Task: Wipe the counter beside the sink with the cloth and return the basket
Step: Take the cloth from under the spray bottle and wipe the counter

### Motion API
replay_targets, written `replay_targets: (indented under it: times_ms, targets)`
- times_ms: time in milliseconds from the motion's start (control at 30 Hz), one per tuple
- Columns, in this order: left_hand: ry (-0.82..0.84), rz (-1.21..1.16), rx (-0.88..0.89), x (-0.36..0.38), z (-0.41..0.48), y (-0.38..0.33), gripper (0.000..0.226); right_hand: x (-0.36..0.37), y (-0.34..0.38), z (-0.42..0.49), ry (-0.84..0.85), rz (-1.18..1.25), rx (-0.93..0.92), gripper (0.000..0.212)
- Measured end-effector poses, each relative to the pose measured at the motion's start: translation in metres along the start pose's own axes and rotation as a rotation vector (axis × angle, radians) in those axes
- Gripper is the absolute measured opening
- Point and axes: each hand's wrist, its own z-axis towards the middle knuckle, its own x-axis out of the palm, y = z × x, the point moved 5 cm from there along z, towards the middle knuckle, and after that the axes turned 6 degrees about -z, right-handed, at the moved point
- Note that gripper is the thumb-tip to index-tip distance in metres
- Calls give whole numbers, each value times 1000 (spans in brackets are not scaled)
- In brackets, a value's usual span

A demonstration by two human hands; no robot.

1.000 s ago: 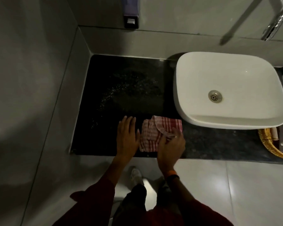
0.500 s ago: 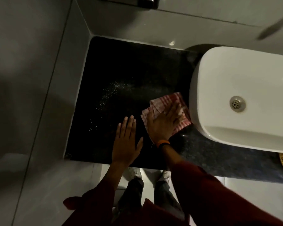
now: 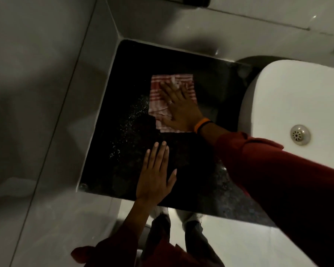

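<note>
Red-striped cloth (image 3: 172, 97) under flat right hand (image 3: 181, 110); no writing legible.

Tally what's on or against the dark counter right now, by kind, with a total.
Hands: 2, left hand flat on the bare counter, right hand flat on the cloth
Cloths: 1, red-and-white checked cloth
Sinks: 1, white sink at the right
Baskets: 0 in view
Total: 4

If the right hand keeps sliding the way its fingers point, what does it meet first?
The right hand, flat on the cloth, points toward the back wall. Only bare black counter lies between, so likely the wall.
</note>
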Motion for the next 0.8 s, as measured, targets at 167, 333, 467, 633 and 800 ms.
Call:
replay_targets:
  times_ms: [167, 333, 467, 633, 800]
  targets:
    - [-83, -212, -40, -18, 1, 0, 69, -24, 16, -23, -59, 54, 93, 87]
    - [-288, -159, 73, -76, 83, 2, 52, -16, 48, -137, -135, 135, 626, 95]
    - [-100, 106, 226, -82, 184, -4, 61, 5, 80, -190, 10, 70, 709, 105]
    - [117, 162, 211, -36, 210, 12, 86, 12, 84, -197, -2, 12, 702, 106]
    - [-39, 66, 23, -44, 203, 30, 84, 11, 84, -196, -25, -14, 707, 105]
